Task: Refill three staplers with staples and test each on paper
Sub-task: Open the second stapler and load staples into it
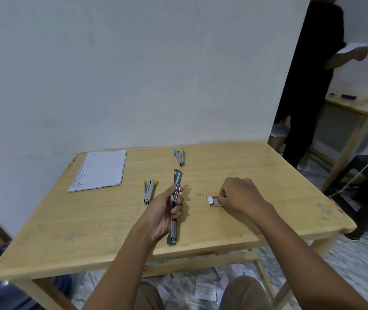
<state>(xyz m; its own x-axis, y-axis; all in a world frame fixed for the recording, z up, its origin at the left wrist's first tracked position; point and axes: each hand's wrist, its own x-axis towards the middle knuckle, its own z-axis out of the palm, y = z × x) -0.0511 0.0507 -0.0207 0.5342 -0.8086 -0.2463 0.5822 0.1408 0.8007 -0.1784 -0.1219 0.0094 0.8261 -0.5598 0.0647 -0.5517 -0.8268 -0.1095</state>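
Gripping the opened green stapler (176,204) keeps its magazine exposed, the left hand (163,211) wrapped around its middle. Right of it, the right hand (239,193) pinches into the staple box (215,201), probably on a strip, though I cannot tell.

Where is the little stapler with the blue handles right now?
The blue-handled stapler lies untouched at the far middle of the wooden table, near the wall, right of the paper stack.
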